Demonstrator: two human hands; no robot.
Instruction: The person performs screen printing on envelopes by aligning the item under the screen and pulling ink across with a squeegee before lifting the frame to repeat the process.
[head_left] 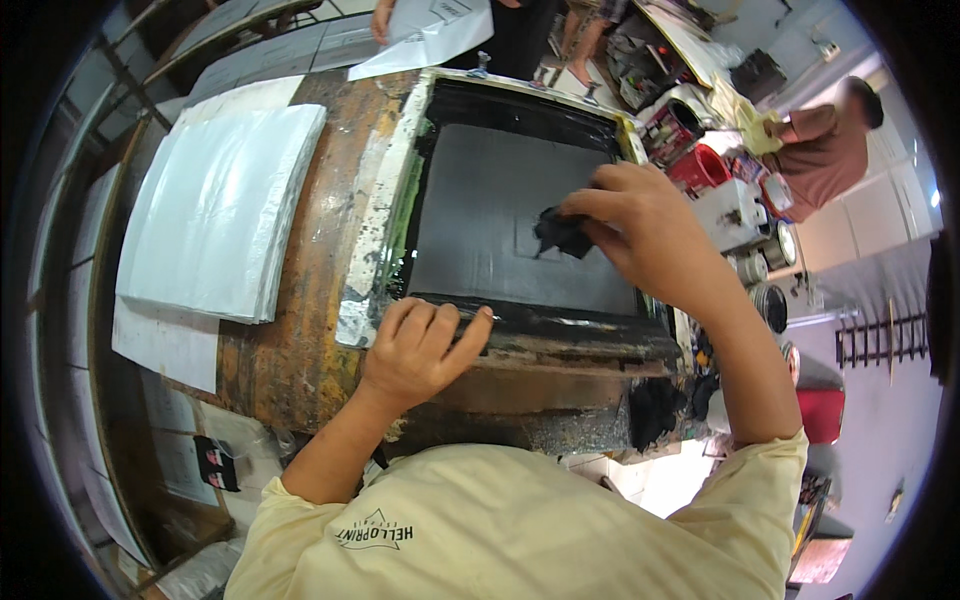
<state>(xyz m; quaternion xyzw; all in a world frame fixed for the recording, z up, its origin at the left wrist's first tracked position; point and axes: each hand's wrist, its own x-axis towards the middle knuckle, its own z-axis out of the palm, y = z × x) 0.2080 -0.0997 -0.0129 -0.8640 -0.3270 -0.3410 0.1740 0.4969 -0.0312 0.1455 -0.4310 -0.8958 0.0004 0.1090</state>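
Note:
In front of me lies a screen printing frame (388, 215) with a dark grey mesh (470, 200) and black ink around its inner border. My right hand (640, 225) is closed on a crumpled black rag (563, 233), which is over the right half of the mesh and seems to touch it. A faint rectangular outline shows beside the rag. My left hand (425, 350) rests on the near left part of the frame, fingers apart and slightly bent, holding nothing loose. Its thumb is hidden.
A thick stack of white sheets (220, 210) sits left of the frame on the stained wooden table (300, 350). Black rags (655, 410) lie at the near right corner. Beyond the right edge stand a red bucket (700, 170) and several cans. Other people are at the far side.

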